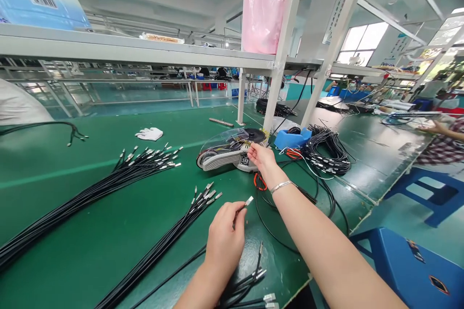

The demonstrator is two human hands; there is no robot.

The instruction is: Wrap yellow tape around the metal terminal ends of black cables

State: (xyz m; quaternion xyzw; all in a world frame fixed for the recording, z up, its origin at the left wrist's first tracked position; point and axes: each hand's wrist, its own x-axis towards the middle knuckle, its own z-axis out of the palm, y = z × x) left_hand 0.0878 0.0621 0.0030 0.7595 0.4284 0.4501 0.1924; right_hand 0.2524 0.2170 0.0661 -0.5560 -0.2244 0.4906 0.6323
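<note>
My left hand [227,231] is closed around a black cable just behind its silver connector [249,201], which sticks out past the thumb. The cable's tail [181,269] runs back toward the bottom edge. Farther forward, my right hand [261,157] is at the near right side of a grey bench device [228,158] with a clear cover and a dark round disc. Its fingertips are pinched together; whatever is between them is too small to make out. A bundle of black cables [170,234] with silver connector ends lies left of my left hand.
A larger cable bundle [97,190] and a white glove [149,133] lie on the green table [119,222]. Beyond the device are a blue holder [293,138] and coiled cables [328,147]. Blue stools [416,260] stand at right, near another person's arm [440,128]. A shelf post [281,72] rises behind.
</note>
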